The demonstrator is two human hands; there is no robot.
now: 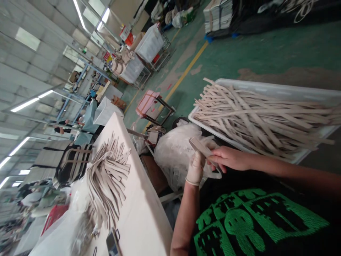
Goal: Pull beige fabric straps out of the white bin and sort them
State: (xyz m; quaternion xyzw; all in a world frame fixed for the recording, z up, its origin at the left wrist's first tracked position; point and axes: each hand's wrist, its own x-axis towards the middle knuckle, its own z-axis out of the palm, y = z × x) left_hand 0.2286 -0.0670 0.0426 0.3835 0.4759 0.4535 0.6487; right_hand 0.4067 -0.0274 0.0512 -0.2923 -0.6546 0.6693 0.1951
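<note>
My left hand point(195, 167), in a pale glove, is closed around a beige strip point(200, 146) in front of my body. Bare fingers of my right hand point(225, 158) pinch the same strip, close beside the left hand. Part of the strip hangs in a loop below the hands. To the right, a white tray point(279, 87) holds a heap of long beige strips point(255, 117). On the white table point(144, 213) at the left lies a tied bundle of similar strips point(106, 177).
Clear plastic bags point(173, 153) bulge just beyond my hands. A phone point(113, 243) lies on the table's near part. Farther off are a pink-topped stool point(147, 103), wheeled white bins point(150, 42) and a person point(62, 128) at the far left.
</note>
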